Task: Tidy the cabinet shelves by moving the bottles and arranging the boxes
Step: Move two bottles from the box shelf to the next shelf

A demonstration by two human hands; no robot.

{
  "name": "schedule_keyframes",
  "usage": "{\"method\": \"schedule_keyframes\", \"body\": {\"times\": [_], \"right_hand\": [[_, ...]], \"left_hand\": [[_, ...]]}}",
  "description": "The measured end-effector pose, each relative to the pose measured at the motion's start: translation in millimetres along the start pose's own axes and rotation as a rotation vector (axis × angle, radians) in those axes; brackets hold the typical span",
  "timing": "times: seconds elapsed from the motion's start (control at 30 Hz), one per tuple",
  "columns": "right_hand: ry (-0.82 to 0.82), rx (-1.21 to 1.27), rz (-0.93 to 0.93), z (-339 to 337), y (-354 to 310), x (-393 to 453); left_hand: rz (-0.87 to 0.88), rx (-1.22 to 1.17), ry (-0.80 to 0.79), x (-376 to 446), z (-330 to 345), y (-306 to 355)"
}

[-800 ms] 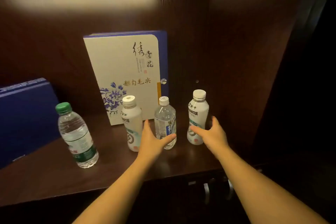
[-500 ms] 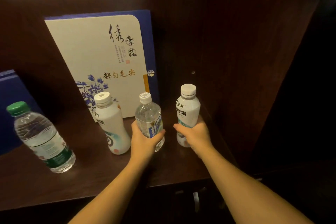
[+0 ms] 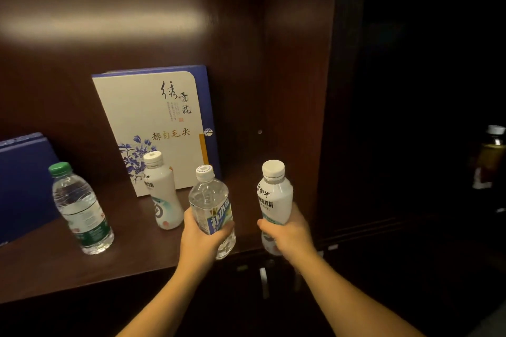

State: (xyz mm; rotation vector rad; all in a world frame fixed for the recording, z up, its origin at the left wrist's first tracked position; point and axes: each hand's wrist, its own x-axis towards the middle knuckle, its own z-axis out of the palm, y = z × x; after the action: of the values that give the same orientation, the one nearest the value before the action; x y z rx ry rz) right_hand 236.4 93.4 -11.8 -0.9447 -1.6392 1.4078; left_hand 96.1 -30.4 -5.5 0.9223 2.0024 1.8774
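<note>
My left hand (image 3: 201,238) grips a clear bottle with a white cap and blue label (image 3: 210,200), held at the front edge of the dark wooden shelf (image 3: 54,268). My right hand (image 3: 290,235) grips a white drink bottle (image 3: 274,200), lifted near the shelf's right front corner. A second white drink bottle (image 3: 161,191) stands on the shelf. Further left stands a clear water bottle with a green cap (image 3: 80,208). A white and blue box with flower print (image 3: 156,123) leans upright against the cabinet back.
A dark blue box (image 3: 22,183) leans at the left edge of the shelf. The cabinet side wall (image 3: 295,90) rises right of my right hand. In the dark compartment at far right stands a brownish bottle (image 3: 490,161). Metal door handles (image 3: 262,279) sit below the shelf.
Both hands reached for the two bottles, closed on them, and have now raised them off the shelf toward me. The other bottles and boxes stayed put.
</note>
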Motion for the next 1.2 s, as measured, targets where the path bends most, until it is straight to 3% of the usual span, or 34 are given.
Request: {"method": "schedule_keyframes", "body": {"times": [0.2,0.47,0.63,0.87,1.2], "right_hand": [[0.11,-0.031,0.04,-88,0,-56],[0.328,-0.032,0.053,-231,9,-40],[0.4,-0.067,0.029,-308,22,37],[0.361,-0.05,0.029,-378,40,172],[0.311,-0.062,0.028,-414,77,260]], "left_hand": [[0.023,-0.058,-0.248,-73,52,34],[0.037,-0.109,-0.48,-95,203,64],[0.039,-0.125,-0.484,-60,313,72],[-0.015,-0.115,-0.404,14,452,64],[-0.025,-0.032,-0.244,58,530,35]]}}
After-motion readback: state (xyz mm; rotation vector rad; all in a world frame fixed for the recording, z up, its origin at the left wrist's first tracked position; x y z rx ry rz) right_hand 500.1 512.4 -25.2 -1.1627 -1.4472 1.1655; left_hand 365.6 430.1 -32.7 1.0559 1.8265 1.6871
